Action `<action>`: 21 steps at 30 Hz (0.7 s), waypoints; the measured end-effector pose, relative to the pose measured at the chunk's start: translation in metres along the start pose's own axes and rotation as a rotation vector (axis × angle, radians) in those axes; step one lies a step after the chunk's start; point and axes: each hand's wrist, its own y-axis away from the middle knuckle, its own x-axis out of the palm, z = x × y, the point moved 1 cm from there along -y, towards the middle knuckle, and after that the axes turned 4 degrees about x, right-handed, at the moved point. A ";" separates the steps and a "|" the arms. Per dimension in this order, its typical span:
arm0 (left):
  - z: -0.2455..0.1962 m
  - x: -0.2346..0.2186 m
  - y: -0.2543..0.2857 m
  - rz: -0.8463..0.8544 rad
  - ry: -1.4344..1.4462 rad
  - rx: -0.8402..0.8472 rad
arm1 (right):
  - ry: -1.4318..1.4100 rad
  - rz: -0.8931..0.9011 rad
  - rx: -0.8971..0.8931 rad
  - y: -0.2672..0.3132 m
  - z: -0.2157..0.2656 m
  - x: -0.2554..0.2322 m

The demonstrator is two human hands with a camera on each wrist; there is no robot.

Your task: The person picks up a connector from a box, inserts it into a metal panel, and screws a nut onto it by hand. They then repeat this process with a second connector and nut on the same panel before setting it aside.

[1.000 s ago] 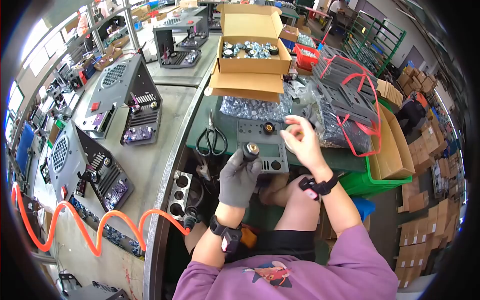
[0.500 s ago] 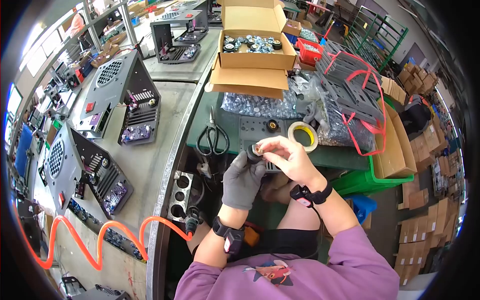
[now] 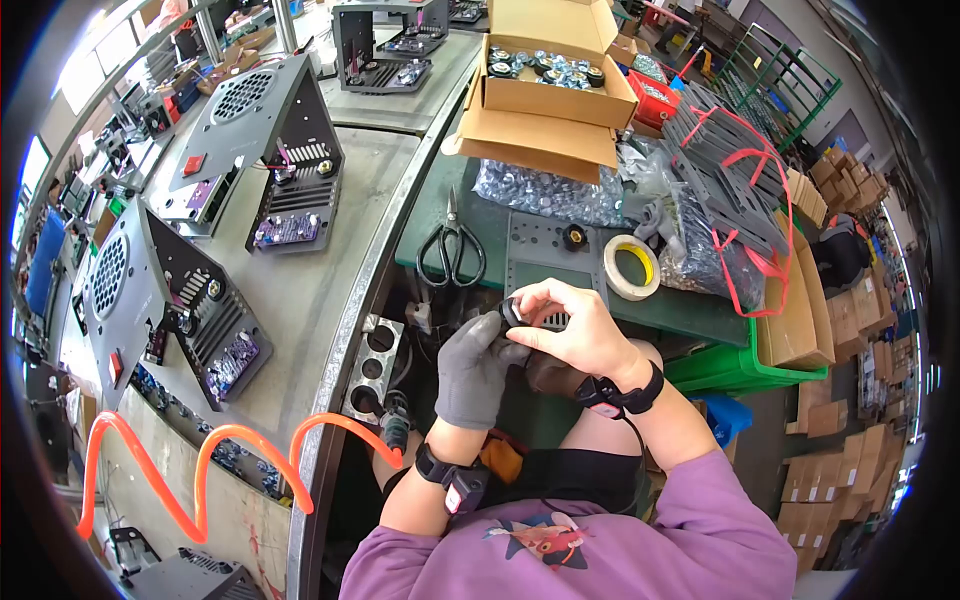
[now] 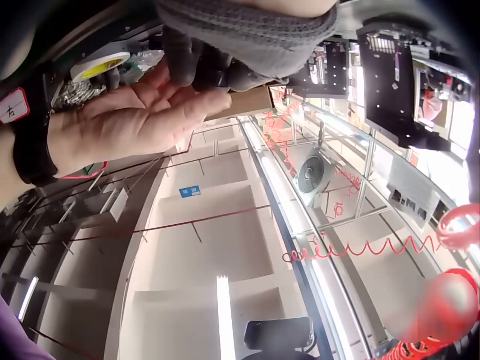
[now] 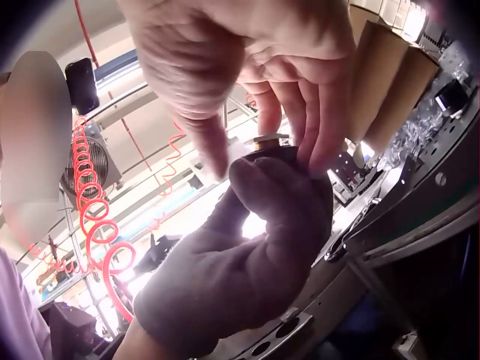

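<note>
The gloved left hand (image 3: 474,370) grips a small black round part (image 3: 512,313) above the lap. In the right wrist view the glove (image 5: 251,247) wraps the dark part (image 5: 281,154), and a thin metal disc (image 5: 268,139) on a brass-coloured piece shows on top. Bare and curled, the right hand (image 3: 580,330) has its fingertips at that part. Its fingers and thumb (image 5: 217,161) come down on both sides of the metal top. Behind the hands lies a grey perforated plate (image 3: 540,250) with a black round part (image 3: 575,237) on it.
Black-handled scissors (image 3: 451,250) lie left of the plate, a tape roll (image 3: 631,267) right. Beyond are bagged hardware (image 3: 550,190) and an open carton (image 3: 560,100). Grey housings (image 3: 225,115) stand on the left bench. An orange coiled hose (image 3: 240,430) crosses its edge.
The right hand has come from the tape roll to the part in the gloved hand, and its fingers have curled in. The head view has shifted.
</note>
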 end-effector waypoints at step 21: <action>0.005 -0.017 0.005 -0.024 0.089 -0.054 | 0.198 -0.075 -0.170 0.005 -0.002 0.013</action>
